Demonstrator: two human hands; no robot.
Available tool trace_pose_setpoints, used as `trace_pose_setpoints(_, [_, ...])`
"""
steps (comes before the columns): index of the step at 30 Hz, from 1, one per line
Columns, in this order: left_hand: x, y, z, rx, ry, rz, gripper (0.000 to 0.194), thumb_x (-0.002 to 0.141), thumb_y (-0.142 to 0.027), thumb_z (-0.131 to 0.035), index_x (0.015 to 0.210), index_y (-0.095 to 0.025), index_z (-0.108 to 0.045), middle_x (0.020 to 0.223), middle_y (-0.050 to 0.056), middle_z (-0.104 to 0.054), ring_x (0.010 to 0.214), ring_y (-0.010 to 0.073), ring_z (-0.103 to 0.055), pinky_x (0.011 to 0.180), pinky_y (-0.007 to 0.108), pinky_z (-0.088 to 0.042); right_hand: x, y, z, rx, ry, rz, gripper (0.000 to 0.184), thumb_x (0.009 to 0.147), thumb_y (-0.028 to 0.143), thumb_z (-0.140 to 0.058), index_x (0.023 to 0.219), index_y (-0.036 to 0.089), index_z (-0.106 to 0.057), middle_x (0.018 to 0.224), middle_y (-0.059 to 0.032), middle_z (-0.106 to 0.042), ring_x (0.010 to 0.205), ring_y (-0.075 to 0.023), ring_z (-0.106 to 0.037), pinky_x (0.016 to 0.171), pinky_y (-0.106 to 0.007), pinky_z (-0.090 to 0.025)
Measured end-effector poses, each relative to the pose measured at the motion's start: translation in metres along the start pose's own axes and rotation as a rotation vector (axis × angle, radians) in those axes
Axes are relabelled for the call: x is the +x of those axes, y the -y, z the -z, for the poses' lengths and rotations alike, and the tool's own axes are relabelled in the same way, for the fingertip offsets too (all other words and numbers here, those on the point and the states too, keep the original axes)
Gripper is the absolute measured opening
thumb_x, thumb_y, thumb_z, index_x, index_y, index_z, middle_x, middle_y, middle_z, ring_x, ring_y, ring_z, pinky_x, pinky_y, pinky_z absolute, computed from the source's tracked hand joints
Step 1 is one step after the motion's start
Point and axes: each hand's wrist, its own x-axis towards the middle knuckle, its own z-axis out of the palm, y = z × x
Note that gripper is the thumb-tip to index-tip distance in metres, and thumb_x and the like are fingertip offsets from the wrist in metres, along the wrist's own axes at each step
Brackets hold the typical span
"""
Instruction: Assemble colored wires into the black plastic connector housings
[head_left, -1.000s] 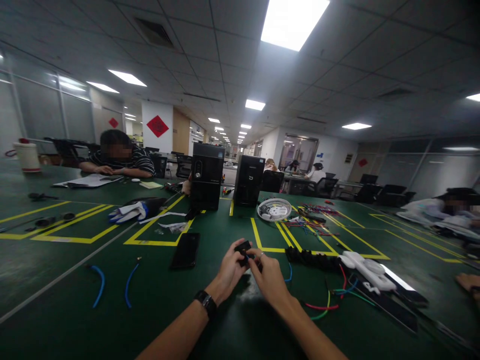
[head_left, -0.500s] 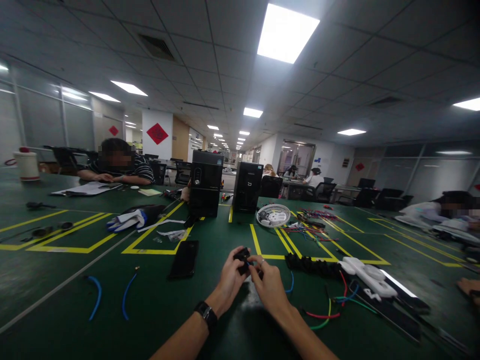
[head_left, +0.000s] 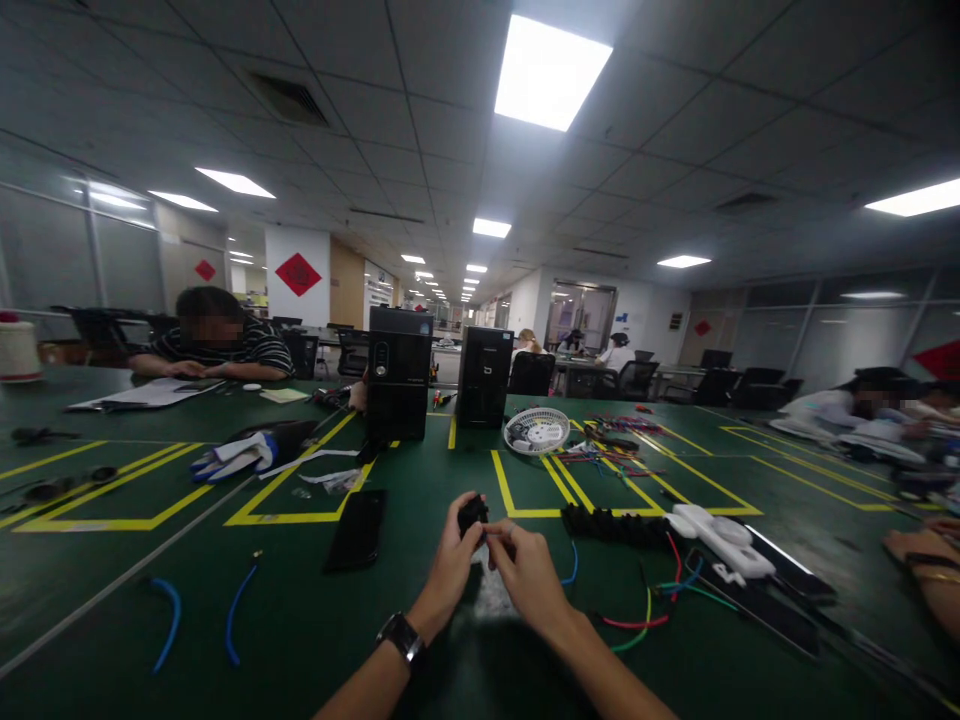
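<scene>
While the left hand (head_left: 456, 552) grips something apparently black, phone (head_left: 357, 530) nearby

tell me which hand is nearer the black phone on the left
Left. Your left hand is to the right of the phone, gripping a black part; your right hand is farther right, beyond the left hand.

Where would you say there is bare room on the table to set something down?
The tabletop shows bare between the left-side blue wires and the watch, and between the phone and left hand. It is crowded right of the right hand: coloured wires, white device.
</scene>
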Motion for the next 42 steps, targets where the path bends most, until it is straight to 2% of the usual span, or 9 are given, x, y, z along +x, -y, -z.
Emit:
trace_pose_setpoints(7, [-0.001,-0.005,-0.001,0.078,-0.04,0.058,0.053,0.082,-0.041,-0.055,0.129,-0.024,-0.036,0.127,0.013,-0.055,0.106,0.0235,-0.06,0.084,0.036,-0.05,-0.003,0.003,-0.002,0.02,0.033,0.024,0.026,0.087,0.019,-0.045,0.106,0.017,-0.063,0.07,-0.0019,-0.067,0.062,-0.0143,-0.062,0.06,-0.023,-0.044])
trace_pose_setpoints(13, [0.004,-0.009,0.008,0.269,-0.15,-0.058,0.05,0.084,-0.041,-0.052,0.127,-0.02,-0.038,0.112,0.011,-0.063,0.105,0.0222,-0.06,0.095,0.038,-0.041,-0.003,0.004,-0.001,-0.07,0.025,-0.011,0.021,0.084,0.019,-0.05,0.102,0.018,-0.061,0.071,-0.0013,-0.066,0.062,-0.014,-0.061,0.059,-0.022,-0.043])
trace_pose_setpoints(20, [-0.002,-0.023,0.007,0.529,-0.136,-0.161,0.055,0.083,-0.042,-0.052,0.133,-0.025,-0.037,0.107,0.007,-0.064,0.098,0.0235,-0.062,0.092,0.038,-0.042,-0.006,0.005,0.0,-0.088,0.085,0.021,0.015,0.085,0.02,-0.052,0.097,0.019,-0.06,0.072,0.0004,-0.065,0.063,-0.0131,-0.06,0.06,-0.021,-0.041])
trace_pose_setpoints(23, [-0.003,-0.028,0.002,0.438,-0.126,-0.171,0.067,0.084,-0.041,-0.052,0.141,-0.027,-0.022,0.108,0.006,-0.062,0.097,0.02,-0.061,0.09,0.034,-0.042,-0.006,0.005,0.0,-0.069,0.092,-0.002,0.02,0.088,0.024,-0.049,0.104,0.019,-0.06,0.063,0.0022,-0.063,0.055,-0.0128,-0.058,0.055,-0.02,-0.039])
trace_pose_setpoints(25, [-0.001,-0.03,0.002,0.353,-0.167,-0.16,0.067,0.084,-0.045,-0.05,0.142,-0.026,-0.021,0.101,0.005,-0.061,0.09,0.0178,-0.061,0.084,0.031,-0.045,-0.007,0.006,-0.001,-0.074,0.099,0.012,0.022,0.091,0.026,-0.044,0.102,0.019,-0.062,0.062,0.0018,-0.064,0.053,-0.0125,-0.058,0.054,-0.02,-0.038])
trace_pose_setpoints(30, [0.002,-0.022,0.01,0.223,-0.221,-0.127,0.055,0.08,-0.06,-0.046,0.118,-0.02,-0.052,0.075,0.001,-0.057,0.061,0.0135,-0.055,0.058,0.025,-0.045,-0.008,0.006,-0.001,-0.183,0.168,0.051,0.028,0.094,0.023,-0.039,0.086,0.018,-0.066,0.077,-0.0018,-0.069,0.071,-0.0129,-0.063,0.062,-0.02,-0.037])
trace_pose_setpoints(35, [0.003,-0.013,-0.001,0.05,-0.203,-0.044,0.05,0.077,-0.06,-0.052,0.101,-0.017,-0.058,0.063,-0.002,-0.051,0.048,0.0109,-0.049,0.046,0.023,-0.039,0.013,0.02,0.019,-0.313,0.181,0.069,0.031,0.093,0.023,-0.042,0.077,0.017,-0.068,0.076,-0.0029,-0.07,0.072,-0.0136,-0.064,0.064,-0.021,-0.036])
trace_pose_setpoints(38, [0.013,-0.017,-0.009,-0.294,-0.323,0.006,0.041,0.083,-0.055,-0.046,0.099,-0.017,-0.055,0.07,0.0,-0.055,0.054,0.0115,-0.054,0.05,0.024,-0.043,0.012,0.027,0.015,-0.373,0.091,0.079,0.034,0.094,0.025,-0.038,0.076,0.018,-0.066,0.074,-0.003,-0.07,0.068,-0.0132,-0.063,0.06,-0.021,-0.035])
trace_pose_setpoints(42, [0.023,-0.022,0.006,-0.516,-0.586,-0.016,0.028,0.089,-0.046,-0.04,0.092,-0.019,-0.049,0.063,-0.003,-0.05,0.049,0.011,-0.052,0.049,0.025,-0.043,-0.019,0.018,0.001,-0.555,0.175,0.074,0.03,0.093,0.025,-0.04,0.078,0.018,-0.065,0.07,-0.0056,-0.069,0.064,-0.0168,-0.064,0.056,-0.023,-0.034])
